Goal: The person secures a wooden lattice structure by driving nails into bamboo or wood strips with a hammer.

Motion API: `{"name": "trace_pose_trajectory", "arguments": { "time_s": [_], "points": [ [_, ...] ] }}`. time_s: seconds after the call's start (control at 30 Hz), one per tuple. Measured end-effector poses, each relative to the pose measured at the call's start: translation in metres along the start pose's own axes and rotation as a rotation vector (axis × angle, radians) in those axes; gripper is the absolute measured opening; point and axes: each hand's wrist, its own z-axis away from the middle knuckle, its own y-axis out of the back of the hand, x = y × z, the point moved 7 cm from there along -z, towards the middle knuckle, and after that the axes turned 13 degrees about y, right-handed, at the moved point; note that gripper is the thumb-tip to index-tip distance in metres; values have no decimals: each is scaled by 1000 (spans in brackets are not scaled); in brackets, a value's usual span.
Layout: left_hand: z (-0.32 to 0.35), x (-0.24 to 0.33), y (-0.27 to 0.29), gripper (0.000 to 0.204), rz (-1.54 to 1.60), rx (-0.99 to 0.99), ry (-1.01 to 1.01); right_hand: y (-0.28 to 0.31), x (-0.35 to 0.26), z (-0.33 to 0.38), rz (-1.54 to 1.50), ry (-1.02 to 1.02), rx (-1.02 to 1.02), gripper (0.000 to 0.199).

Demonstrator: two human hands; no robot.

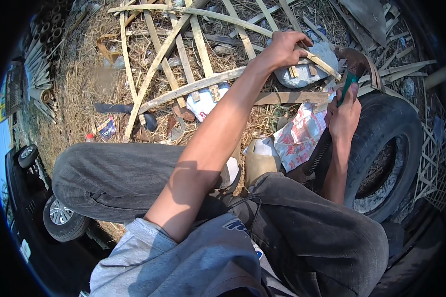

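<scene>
My left hand (pixel 287 48) reaches across to the upper right, closed round the end of a bamboo lattice (pixel 203 81) of pale crossed strips. Those strip ends rest over a grey stone (pixel 316 64). To the right, my right hand (pixel 344 116) grips a hammer (pixel 350 81) by its green and black handle. The hammer's rusty head is raised beside the stone, apart from the strips. Below the lattice edge lies a flat bamboo strip (pixel 287 98) on the ground.
An old tyre (pixel 409 123) lies by my right arm. A red and white plastic bag (pixel 300 138) is near my shoe (pixel 257 161). Dry straw and scraps litter the ground. Bamboo poles (pixel 39 74) are stacked far left, with a dark vehicle's wheel (pixel 62 218) nearer.
</scene>
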Motion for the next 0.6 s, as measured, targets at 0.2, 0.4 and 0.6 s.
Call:
{"name": "trace_pose_trajectory", "arguments": {
  "time_s": [0.2,0.4,0.6],
  "points": [
    [-3,-9,6,41,-138,-35,264,-17,14,9,152,27,-111,60],
    [-4,4,8,33,-208,-6,175,-8,-23,15,52,71,18,62],
    [0,-17,19,34,-240,-71,273,-22,-10,16,-79,-77,-2,62]
  ]
}}
